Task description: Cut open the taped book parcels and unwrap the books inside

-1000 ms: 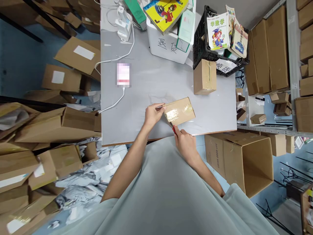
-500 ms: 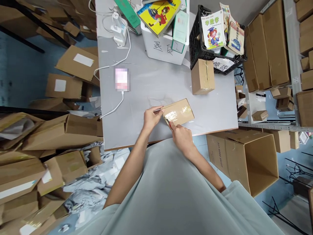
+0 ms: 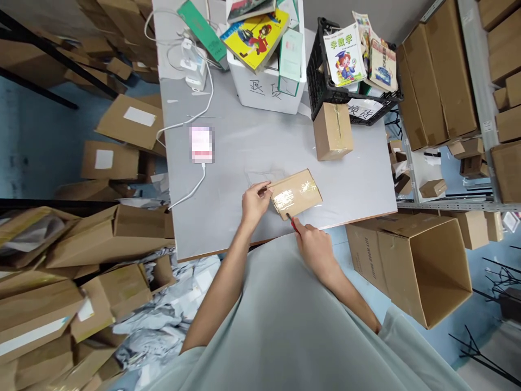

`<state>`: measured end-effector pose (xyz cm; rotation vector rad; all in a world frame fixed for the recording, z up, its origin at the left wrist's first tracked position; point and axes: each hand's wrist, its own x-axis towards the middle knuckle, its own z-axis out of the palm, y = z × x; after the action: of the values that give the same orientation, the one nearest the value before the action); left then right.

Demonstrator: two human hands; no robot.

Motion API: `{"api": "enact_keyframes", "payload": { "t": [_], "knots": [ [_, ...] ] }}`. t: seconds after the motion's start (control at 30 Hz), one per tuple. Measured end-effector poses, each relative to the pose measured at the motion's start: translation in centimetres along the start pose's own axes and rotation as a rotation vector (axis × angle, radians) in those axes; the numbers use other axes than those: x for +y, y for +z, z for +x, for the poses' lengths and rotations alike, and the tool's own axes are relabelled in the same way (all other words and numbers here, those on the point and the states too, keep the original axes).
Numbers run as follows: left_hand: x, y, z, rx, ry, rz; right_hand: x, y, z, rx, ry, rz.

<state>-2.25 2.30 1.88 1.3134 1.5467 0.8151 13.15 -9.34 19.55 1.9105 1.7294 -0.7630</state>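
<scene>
A flat cardboard parcel [image 3: 296, 192] wrapped in shiny clear tape lies near the front edge of the grey table [image 3: 244, 136]. My left hand [image 3: 254, 202] grips its left end, fingers closed on the edge. My right hand [image 3: 313, 247] is closed around a small red-handled cutter [image 3: 291, 220], whose tip touches the parcel's near edge.
A second small taped box [image 3: 332, 132] stands behind the parcel. A phone [image 3: 202, 144] on a white cable lies at the table's left. A white bin [image 3: 268, 81] and a black crate [image 3: 350, 70] hold books. An open carton [image 3: 419, 260] sits on the floor at right; cartons pile up at left.
My right hand has drawn the red cutter back toward me along the parcel's near edge, after sitting closer against the box. My left hand keeps its grip. The view has shifted slightly.
</scene>
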Motion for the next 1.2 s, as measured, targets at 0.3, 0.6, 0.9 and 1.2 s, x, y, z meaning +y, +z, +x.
{"api": "enact_keyframes", "payload": {
  "t": [0.3,0.6,0.9,1.2],
  "knots": [
    [5.5,4.9,-1.5,-0.224,0.528,0.322,6.3,-1.1,0.6,0.273,0.184,0.183],
    [5.0,6.7,-1.7,-0.209,0.518,0.348,5.4,-1.0,5.1,0.250,0.219,0.066],
    [5.3,6.6,-1.7,-0.215,0.488,0.288,5.1,-1.8,7.6,0.220,0.232,0.004],
    [5.3,6.6,-1.9,-0.202,0.496,0.308,3.3,-3.2,6.9,0.208,0.277,-0.005]
  ]
}}
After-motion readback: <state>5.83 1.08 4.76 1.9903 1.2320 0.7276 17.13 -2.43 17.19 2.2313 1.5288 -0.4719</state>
